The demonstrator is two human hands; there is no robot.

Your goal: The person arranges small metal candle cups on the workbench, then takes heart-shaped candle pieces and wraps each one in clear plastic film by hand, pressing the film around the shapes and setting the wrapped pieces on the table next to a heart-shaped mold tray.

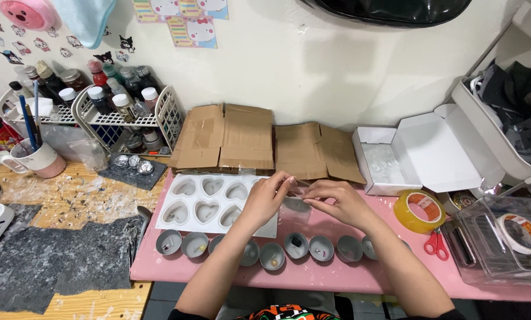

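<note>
Both my hands meet over the pink mat (336, 275) and pinch a small clear plastic bag (298, 201) between them. My left hand (268, 198) grips its left edge with fingertips, just over the right side of a white silicone mould (209, 204) with heart-shaped cavities. My right hand (336, 201) holds the bag's right edge. In front of my wrists runs a row of several small round metal cups (295, 246); some hold tiny items.
Flattened cardboard pieces (248, 139) lean at the wall. An open white box (419, 154), a tape roll (419, 210), red scissors (436, 244) and a clear container (502, 243) are to the right. Left are a bottle rack (117, 104), a mug (40, 159) and dark felt (52, 261).
</note>
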